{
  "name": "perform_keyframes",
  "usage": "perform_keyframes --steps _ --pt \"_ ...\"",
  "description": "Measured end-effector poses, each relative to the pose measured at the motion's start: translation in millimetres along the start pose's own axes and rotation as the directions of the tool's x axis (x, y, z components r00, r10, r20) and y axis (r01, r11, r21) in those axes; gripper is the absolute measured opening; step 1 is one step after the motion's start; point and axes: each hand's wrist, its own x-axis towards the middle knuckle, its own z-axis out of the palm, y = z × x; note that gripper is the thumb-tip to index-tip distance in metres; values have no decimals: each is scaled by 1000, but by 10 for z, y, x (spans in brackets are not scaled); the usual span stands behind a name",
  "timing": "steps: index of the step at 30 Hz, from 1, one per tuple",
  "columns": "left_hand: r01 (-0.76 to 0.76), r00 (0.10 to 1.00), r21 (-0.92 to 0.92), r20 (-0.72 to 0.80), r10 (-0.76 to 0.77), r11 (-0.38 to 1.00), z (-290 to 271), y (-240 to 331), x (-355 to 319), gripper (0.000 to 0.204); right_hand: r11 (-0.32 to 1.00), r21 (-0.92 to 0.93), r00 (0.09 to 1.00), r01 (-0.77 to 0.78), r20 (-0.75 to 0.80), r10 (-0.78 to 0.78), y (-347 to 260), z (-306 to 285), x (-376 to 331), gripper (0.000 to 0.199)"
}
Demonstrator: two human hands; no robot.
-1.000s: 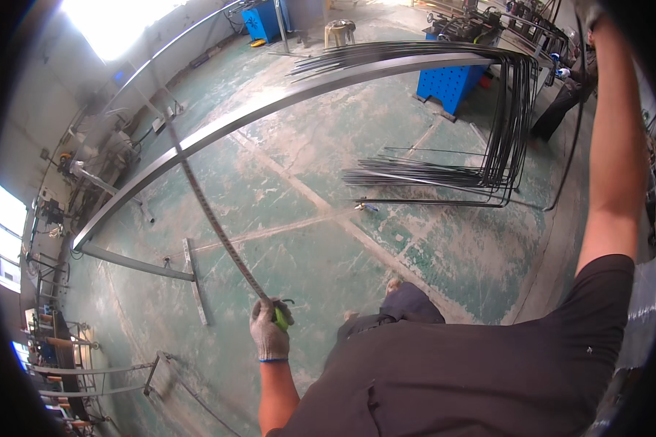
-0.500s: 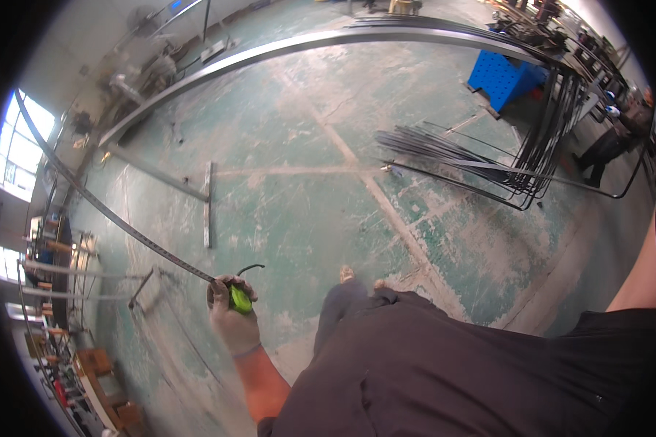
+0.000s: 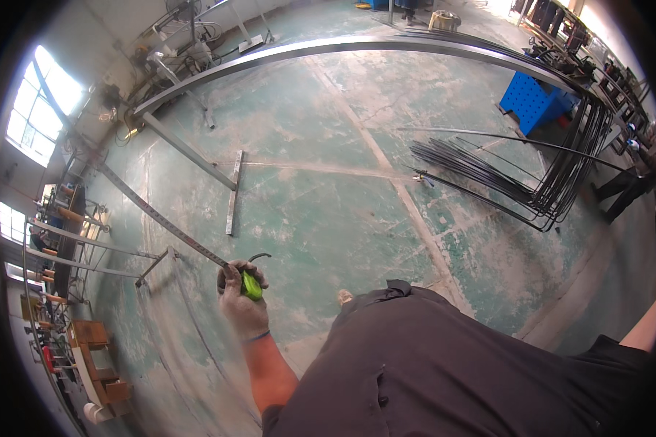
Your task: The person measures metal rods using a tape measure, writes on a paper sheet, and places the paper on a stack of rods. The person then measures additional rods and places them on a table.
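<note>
My left hand (image 3: 242, 300), in a pale work glove, is closed round a bright green tape measure (image 3: 251, 286). Its long blade (image 3: 153, 213) runs out from the hand toward the upper left, rising past the window. A short dark strap (image 3: 259, 256) curls out beside the case. At the right edge only part of my bare right arm (image 3: 645, 320) shows; the hand itself is out of sight.
A long metal beam (image 3: 291, 51) crosses ahead on a frame with a T-shaped foot (image 3: 235, 193). Bent black rods (image 3: 481, 175) lie at right, near a blue perforated block (image 3: 530, 102) and a co-worker's dark-clad legs (image 3: 619, 195). A metal rack (image 3: 155, 266) stands left.
The view has shifted, so the floor items sit further right. My left hand still grips the tape measure, its blade extended. The long thin rod at the right has swung its far end up and away.
</note>
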Motion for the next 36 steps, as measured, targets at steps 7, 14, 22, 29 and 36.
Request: perform_keyframes --steps 7,14,22,29,36 --pt "-30 1000 25 0 30 999 -417 274 360 34 996 -63 996 71 51 -68 -631 421 268 20" --pt "36 996 78 -90 -29 996 -878 367 521 32 988 -86 983 131 142 -118 -934 1058 539 21" --pt "88 995 54 -57 -85 995 -615 245 933 29 970 -112 945 216 276 -178 -814 1840 720 21" --pt "37 999 171 -37 -31 985 -455 267 961 30 957 238 888 165 388 -249 -606 3435 846 25" --pt "173 985 147 -37 -169 974 -417 71 1538 29 965 194 909 178 343 -237 -294 4784 1035 27"
